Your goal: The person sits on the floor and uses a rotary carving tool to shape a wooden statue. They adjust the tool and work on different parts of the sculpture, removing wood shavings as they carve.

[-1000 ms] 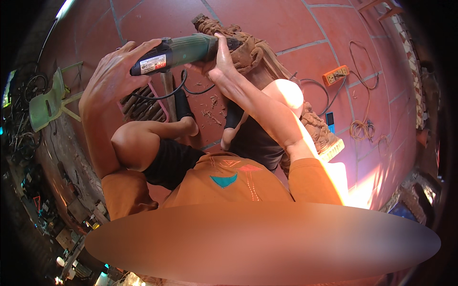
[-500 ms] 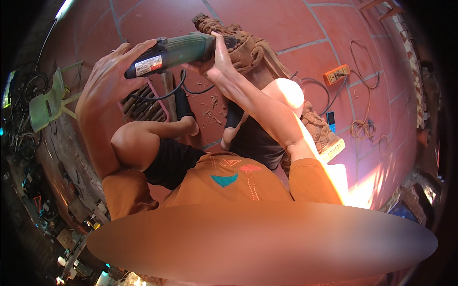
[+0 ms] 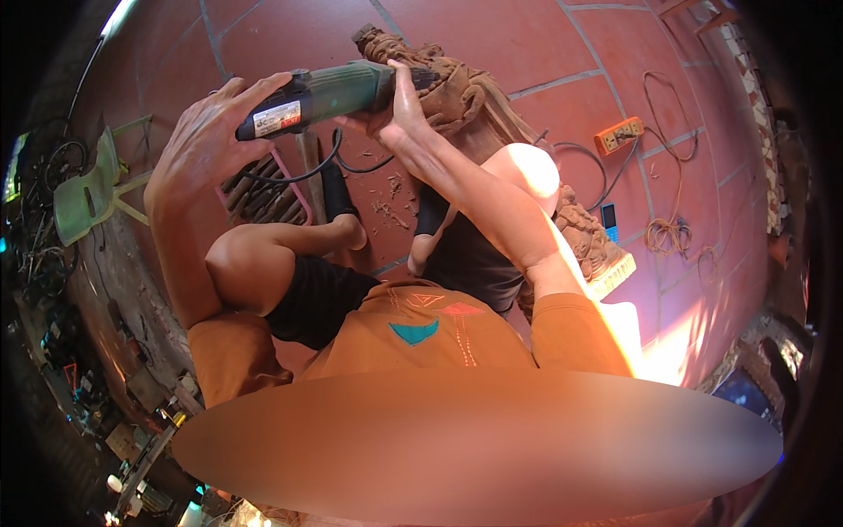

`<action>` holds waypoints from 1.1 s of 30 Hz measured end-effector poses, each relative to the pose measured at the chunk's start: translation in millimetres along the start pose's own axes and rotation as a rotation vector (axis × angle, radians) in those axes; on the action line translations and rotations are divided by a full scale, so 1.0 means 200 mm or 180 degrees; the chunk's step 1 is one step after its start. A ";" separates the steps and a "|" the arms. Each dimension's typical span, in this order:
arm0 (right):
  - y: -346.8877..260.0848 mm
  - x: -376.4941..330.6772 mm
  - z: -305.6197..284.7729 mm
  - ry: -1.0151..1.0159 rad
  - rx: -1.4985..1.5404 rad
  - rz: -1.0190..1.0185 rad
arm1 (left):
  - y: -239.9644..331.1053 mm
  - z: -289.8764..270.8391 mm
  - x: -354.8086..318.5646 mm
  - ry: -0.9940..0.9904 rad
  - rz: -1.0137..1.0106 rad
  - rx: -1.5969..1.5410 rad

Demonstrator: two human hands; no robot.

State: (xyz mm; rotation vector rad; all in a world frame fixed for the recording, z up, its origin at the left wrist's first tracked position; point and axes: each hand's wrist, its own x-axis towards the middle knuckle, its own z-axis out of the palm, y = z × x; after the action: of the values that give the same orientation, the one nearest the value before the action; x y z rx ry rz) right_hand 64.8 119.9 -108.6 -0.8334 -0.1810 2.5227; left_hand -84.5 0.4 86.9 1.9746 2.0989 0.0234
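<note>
A green and black corded power tool (image 3: 338,92) lies across the upper part of the view, its front end against a brown carved wooden figure (image 3: 470,97). My left hand (image 3: 206,132) grips the tool's rear end, fingers above and thumb below. Near the front, my right hand (image 3: 395,110) is closed round the tool beside the carving, its thumb on top. The tool's tip is hidden at the wood. A black cable (image 3: 320,169) loops down below the tool. The carving runs diagonally under my right forearm and leg, and its carved base (image 3: 597,241) shows to the right.
Wood chips (image 3: 391,211) are scattered on the red tiled floor between my feet. An orange power strip (image 3: 619,136), a blue phone (image 3: 609,222) and a coiled cord (image 3: 667,235) lie to the right. A green plastic chair (image 3: 88,198) and a rack with a pink frame (image 3: 303,198) are at left.
The tool's rear end and my left hand have shifted slightly to the right. My right hand keeps nearly the same place by the carving.
</note>
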 end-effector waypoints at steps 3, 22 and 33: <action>0.00 0.00 0.00 -0.0022 0.0058 0.0044 | 0.00 0.00 -0.01 0.0016 -0.0015 0.0048; 0.00 -0.02 0.04 -0.0086 0.0049 0.0099 | 0.00 -0.01 -0.03 -0.0061 -0.0085 0.0064; 0.00 0.03 0.02 -0.0094 0.0020 0.0044 | -0.03 0.02 0.00 -0.0010 -0.0057 -0.0042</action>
State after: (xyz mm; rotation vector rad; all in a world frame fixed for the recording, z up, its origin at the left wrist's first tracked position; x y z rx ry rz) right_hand 58.5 123.5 -109.0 -0.7980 -0.1773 2.5482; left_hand -89.2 -1.2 81.4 1.9470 2.1090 0.0308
